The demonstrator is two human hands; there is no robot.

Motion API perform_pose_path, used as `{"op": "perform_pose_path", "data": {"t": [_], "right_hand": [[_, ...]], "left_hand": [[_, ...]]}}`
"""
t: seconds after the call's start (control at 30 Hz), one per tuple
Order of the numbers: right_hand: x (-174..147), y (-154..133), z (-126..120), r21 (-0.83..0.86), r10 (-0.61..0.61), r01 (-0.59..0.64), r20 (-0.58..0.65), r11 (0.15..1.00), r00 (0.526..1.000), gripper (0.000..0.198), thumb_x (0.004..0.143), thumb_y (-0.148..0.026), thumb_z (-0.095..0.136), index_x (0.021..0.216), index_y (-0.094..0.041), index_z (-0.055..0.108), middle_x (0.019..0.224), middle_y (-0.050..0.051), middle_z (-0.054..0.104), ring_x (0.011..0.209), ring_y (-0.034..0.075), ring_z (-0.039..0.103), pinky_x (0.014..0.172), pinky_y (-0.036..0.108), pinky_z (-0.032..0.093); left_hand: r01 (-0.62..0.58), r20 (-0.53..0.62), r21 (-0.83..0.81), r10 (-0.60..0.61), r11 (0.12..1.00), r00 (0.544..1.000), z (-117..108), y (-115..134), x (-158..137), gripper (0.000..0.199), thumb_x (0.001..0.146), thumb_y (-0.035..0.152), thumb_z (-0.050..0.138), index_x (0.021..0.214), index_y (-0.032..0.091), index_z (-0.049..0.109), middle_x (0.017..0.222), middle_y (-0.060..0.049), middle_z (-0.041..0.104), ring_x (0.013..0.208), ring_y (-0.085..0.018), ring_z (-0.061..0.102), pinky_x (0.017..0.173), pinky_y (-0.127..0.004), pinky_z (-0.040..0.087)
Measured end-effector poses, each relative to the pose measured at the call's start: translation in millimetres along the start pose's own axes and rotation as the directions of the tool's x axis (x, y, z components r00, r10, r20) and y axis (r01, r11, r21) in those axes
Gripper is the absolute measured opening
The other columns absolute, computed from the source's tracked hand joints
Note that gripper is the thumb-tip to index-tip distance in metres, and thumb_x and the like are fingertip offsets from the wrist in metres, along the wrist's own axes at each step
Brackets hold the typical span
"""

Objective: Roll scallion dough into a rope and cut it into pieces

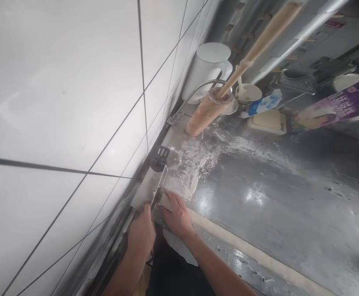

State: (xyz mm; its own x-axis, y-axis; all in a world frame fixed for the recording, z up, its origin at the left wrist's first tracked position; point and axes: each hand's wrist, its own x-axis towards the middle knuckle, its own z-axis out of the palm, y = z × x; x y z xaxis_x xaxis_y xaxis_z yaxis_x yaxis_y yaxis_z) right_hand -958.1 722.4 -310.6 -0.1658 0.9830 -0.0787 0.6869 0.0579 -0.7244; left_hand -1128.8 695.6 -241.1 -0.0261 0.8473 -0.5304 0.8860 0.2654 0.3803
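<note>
My left hand (141, 230) is closed at the near end of a cleaver (147, 187), whose broad pale blade stands beside the tiled wall; the handle is hidden in the hand. Close on its right, my right hand (177, 213) curls its fingers over a pale piece of dough (165, 200) next to the blade. A long rope of dough (244, 246) runs from beside this hand along the near edge of the metal worktop (278, 197) toward the lower right. Just beyond the blade lies a black slotted turner (161, 153).
A large wooden rolling pin (202, 113) stands upright on the floured surface, its long handle pointing up. Behind it are a white jug (204, 70), a cup (248, 93), a blue-white packet (264, 103), a cream tray (267, 121) and a purple bag (342, 100). White tiles (59, 90) rise at left.
</note>
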Motion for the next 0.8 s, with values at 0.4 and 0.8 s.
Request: {"op": "perform_pose_path", "data": {"t": [0.4,0.8], "right_hand": [[-11,0,-5,-0.074,0.130,-0.143,-0.162,0.987,0.978,0.029,0.095,-0.022,0.053,0.124,-0.021,0.058,0.119,0.009,0.063,0.113,0.030,0.057,0.098,0.049,0.046],[-1,-8,-3,-0.097,0.132,-0.146,-0.137,0.985,0.982,0.035,0.089,-0.020,0.061,0.124,-0.024,0.060,0.115,0.008,0.063,0.109,0.032,0.055,0.091,0.046,0.043]], "left_hand": [[-0.074,-0.033,0.122,0.078,0.990,0.996,3,31,-40,0.044,0.099,0.014,0.033,0.142,0.016,0.043,0.112,-0.009,0.072,0.097,-0.020,0.071,0.078,-0.029,0.049],[0.021,0.068,0.224,-0.037,0.974,0.997,10,38,-41,0.052,0.097,0.011,0.035,0.148,0.016,0.040,0.125,-0.014,0.068,0.107,-0.022,0.069,0.087,-0.031,0.052]]}}
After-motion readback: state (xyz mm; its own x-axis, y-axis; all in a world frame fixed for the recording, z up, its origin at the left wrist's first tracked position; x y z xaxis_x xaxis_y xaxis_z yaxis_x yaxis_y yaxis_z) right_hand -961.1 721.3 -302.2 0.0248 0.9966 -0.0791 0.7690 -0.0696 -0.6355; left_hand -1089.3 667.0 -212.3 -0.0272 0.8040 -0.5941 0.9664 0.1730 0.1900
